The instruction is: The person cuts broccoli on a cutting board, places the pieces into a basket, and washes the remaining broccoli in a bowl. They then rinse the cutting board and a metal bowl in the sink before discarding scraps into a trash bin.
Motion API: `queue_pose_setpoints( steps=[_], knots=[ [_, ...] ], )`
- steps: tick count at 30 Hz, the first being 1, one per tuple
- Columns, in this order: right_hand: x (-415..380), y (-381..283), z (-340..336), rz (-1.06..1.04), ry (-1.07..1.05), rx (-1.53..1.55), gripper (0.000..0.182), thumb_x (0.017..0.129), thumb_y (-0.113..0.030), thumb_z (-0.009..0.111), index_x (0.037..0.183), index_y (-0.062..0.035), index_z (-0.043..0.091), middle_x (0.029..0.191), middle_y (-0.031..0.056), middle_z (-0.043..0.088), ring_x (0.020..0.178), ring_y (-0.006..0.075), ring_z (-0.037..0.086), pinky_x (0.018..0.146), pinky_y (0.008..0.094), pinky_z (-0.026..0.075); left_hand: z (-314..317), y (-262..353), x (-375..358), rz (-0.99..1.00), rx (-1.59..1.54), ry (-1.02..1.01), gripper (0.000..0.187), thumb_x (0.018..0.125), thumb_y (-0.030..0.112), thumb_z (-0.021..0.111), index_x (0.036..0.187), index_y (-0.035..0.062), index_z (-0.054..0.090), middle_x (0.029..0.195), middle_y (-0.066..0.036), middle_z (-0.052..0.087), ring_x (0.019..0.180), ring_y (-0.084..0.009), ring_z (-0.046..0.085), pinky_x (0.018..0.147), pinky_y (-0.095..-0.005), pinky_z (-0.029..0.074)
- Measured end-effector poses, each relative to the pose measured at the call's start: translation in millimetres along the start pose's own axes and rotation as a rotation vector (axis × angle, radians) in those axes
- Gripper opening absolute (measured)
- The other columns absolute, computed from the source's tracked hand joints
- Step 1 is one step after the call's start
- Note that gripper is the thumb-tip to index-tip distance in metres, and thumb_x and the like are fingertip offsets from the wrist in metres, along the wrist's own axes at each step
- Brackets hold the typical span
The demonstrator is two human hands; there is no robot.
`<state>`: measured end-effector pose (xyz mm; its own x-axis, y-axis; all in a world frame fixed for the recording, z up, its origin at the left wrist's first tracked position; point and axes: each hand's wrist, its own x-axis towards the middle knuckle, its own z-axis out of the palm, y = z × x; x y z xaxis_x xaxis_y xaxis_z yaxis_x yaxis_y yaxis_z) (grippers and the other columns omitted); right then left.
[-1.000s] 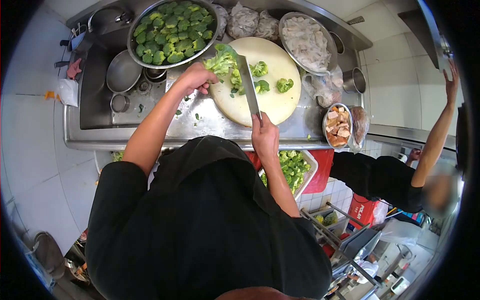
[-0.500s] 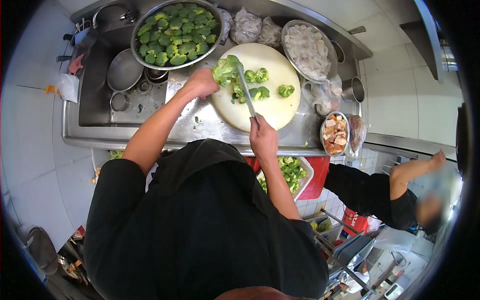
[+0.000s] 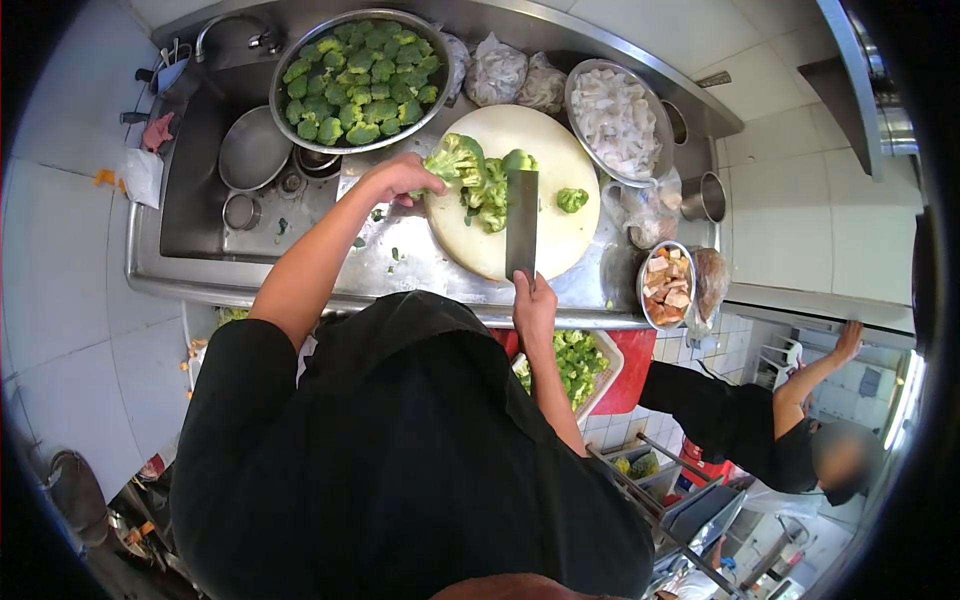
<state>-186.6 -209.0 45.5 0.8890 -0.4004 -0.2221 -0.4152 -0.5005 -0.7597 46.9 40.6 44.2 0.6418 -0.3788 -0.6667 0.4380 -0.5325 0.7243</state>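
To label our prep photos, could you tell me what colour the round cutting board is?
The round, flat cutting board is pale cream, best seen in the head view.

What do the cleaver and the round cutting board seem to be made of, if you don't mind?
Cleaver: probably steel, satin-finished, judging by its grey metallic blade. Round cutting board: matt and cream-coloured, perhaps plastic; pale wood remains possible.

Head view: camera mounted on the worker's head, facing forward and down over the dark-clothed torso toward the round cutting board [image 3: 565, 240]. Forearms and counter [image 3: 400, 262] appear at close range. Single view; nothing shared with another.
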Motion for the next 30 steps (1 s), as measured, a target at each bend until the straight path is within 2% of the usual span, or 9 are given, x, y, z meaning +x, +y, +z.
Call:
queue_pose_setpoints(
  steps=[1,4,7,10,16,19,24,27,30],
  knots=[
    [-3,-9,-4,-0.041,0.02,-0.061,0.029,0.099,-0.027,0.058,0.107,-0.001,0.067,0.083,0.0271,0.067,0.081,0.0463,0.065,0.071,0.0485,0.051,0,8,-3,-0.025,0.069,0.001,0.065,0.069,0.031,0.083,0.122,-0.0003,0.061,0.102,-0.011,0.067,0.088,-0.0192,0.064,0.056,-0.0343,0.054],
    [-10,-48,-17,-0.083,-0.022,-0.197,0.027,0.1,-0.027,0.056,0.108,-0.0036,0.066,0.083,0.0269,0.067,0.082,0.0476,0.064,0.071,0.053,0.049,9,23,-14,0.084,0.271,0.146,0.075,0.066,0.033,0.082,0.129,-0.0005,0.058,0.109,-0.016,0.068,0.095,-0.0238,0.067,0.069,-0.0377,0.057],
    [-7,-72,-14,-0.166,-0.04,-0.289,0.026,0.1,-0.027,0.054,0.109,-0.0049,0.065,0.082,0.0258,0.067,0.081,0.0472,0.064,0.071,0.055,0.049,25,23,-22,0.241,0.422,0.383,0.079,0.062,0.03,0.078,0.132,-0.0006,0.057,0.112,-0.022,0.069,0.099,-0.0312,0.069,0.084,-0.038,0.055],
    [-2,-78,-4,-0.211,-0.023,-0.363,0.025,0.1,-0.026,0.053,0.109,-0.0061,0.064,0.085,0.0248,0.068,0.08,0.0459,0.065,0.073,0.0546,0.051,29,36,-42,0.201,0.347,0.34,0.081,0.063,0.032,0.077,0.135,0.001,0.055,0.116,-0.023,0.069,0.103,-0.0349,0.068,0.093,-0.0384,0.052],
    [0,-82,2,-0.19,-0.077,-0.434,0.025,0.1,-0.025,0.052,0.107,-0.0041,0.063,0.085,0.0256,0.068,0.081,0.0463,0.066,0.074,0.0549,0.051,28,32,-48,0.181,0.366,0.362,0.083,0.062,0.032,0.078,0.136,0.0049,0.055,0.114,-0.022,0.07,0.103,-0.0346,0.068,0.091,-0.0391,0.053],
    [12,-85,9,-0.174,-0.1,-0.43,0.025,0.099,-0.024,0.053,0.102,-0.0022,0.063,0.084,0.0275,0.067,0.082,0.0476,0.065,0.074,0.0567,0.05,33,26,-39,0.228,0.417,0.352,0.082,0.061,0.033,0.078,0.136,0.0065,0.056,0.113,-0.021,0.07,0.102,-0.0357,0.068,0.091,-0.0401,0.053],
    [40,-87,17,-0.214,-0.091,-0.346,0.026,0.097,-0.025,0.055,0.095,-0.0003,0.063,0.082,0.0309,0.065,0.082,0.0519,0.062,0.075,0.0598,0.048,27,8,-22,0.418,0.412,0.387,0.075,0.061,0.03,0.079,0.129,0.0087,0.057,0.112,-0.02,0.069,0.103,-0.0365,0.067,0.09,-0.0417,0.052],
    [72,-69,31,-0.379,-0.021,-0.376,0.027,0.096,-0.026,0.057,0.095,0.0011,0.064,0.072,0.0261,0.066,0.065,0.0448,0.065,0.063,0.0537,0.051,42,6,-31,0.562,0.408,0.36,0.069,0.06,0.027,0.079,0.125,0.0138,0.056,0.107,-0.017,0.069,0.099,-0.0372,0.066,0.087,-0.0413,0.052],
    [85,-87,13,0.11,-0.339,0.106,0.028,0.096,-0.027,0.06,0.095,0.0016,0.063,0.059,0.0131,0.058,0.046,0.0268,0.059,0.048,0.0419,0.049,43,-30,-20,0.694,0.215,0.471,0.065,0.063,0.021,0.078,0.124,0.014,0.055,0.106,-0.016,0.068,0.098,-0.0331,0.066,0.087,-0.0388,0.052]
  ],
)
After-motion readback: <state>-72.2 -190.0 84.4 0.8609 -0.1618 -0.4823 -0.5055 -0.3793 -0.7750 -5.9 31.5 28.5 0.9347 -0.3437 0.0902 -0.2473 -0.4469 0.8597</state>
